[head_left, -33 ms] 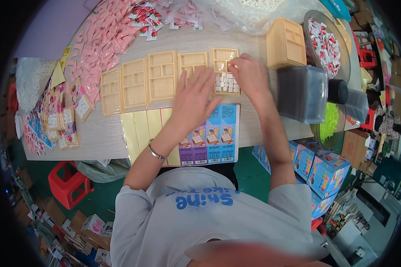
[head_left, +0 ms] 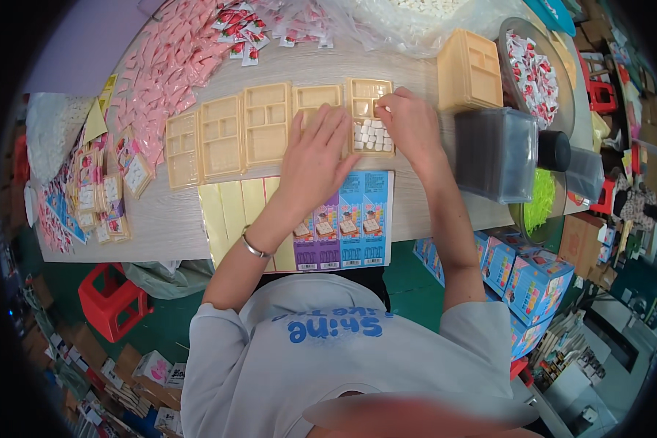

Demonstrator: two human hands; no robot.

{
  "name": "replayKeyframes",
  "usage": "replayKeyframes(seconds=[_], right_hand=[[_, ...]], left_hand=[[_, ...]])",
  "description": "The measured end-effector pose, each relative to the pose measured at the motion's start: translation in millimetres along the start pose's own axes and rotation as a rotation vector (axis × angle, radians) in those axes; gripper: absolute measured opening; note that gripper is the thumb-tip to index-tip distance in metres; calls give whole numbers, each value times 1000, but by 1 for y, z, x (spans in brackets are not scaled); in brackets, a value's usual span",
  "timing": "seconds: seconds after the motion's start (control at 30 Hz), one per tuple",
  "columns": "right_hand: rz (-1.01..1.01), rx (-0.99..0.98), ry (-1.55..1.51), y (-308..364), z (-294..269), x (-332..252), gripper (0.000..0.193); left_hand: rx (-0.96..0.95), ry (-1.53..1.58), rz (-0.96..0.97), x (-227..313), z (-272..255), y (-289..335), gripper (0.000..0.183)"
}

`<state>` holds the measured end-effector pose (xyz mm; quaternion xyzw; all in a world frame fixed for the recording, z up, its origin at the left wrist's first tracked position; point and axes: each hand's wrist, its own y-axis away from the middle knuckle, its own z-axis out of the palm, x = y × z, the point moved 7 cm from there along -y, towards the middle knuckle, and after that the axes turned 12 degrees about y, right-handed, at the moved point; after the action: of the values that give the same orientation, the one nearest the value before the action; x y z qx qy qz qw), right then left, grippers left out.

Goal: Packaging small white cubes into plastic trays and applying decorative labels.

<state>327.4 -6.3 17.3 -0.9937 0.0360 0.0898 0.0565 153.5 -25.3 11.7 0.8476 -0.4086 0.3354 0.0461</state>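
Observation:
My left hand (head_left: 316, 157) lies palm down with fingers stretched out, over the lower part of a beige compartment tray (head_left: 318, 95). My right hand (head_left: 416, 129) is pinched at the right side of another beige tray (head_left: 364, 88); a small white piece shows at its fingertips. White marshmallow-like pieces (head_left: 372, 134) fill the large near compartment of that tray, and its smaller far compartments look clear-covered or glossy. Three more beige trays stand in the row to the left, among them one tray (head_left: 265, 136) with bare compartments. Below my left hand lies a sheet of printed cards (head_left: 350, 237), yellow, purple and blue.
Pink sachets (head_left: 169, 66) are heaped at the far left, with packed trays (head_left: 87, 193) nearer. At the right stand stacked beige trays (head_left: 460, 71), clear plastic containers (head_left: 493, 155) and a bowl of red-and-white sachets (head_left: 531, 77). A red stool (head_left: 109, 303) is below the table.
My left hand has shifted very slightly, its fingers drawn a little closer together. My right hand keeps its pinch at the same tray.

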Motion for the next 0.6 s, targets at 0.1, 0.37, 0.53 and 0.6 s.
replayKeyframes(seconds=[0.1, 0.37, 0.53, 0.6], right_hand=[[1, 7, 2, 2, -5, 3, 10], [-124, 69, -303, 21, -4, -23, 13], [-94, 123, -260, 31, -18, -24, 17], [-14, 160, -362, 36, -21, -10, 20]], left_hand=[[31, -42, -6, -14, -6, -15, 66], [-64, -12, -19, -25, 2, -23, 68], [-30, -25, -35, -25, 1, -21, 69], [-19, -37, 2, -23, 0, -21, 69]])
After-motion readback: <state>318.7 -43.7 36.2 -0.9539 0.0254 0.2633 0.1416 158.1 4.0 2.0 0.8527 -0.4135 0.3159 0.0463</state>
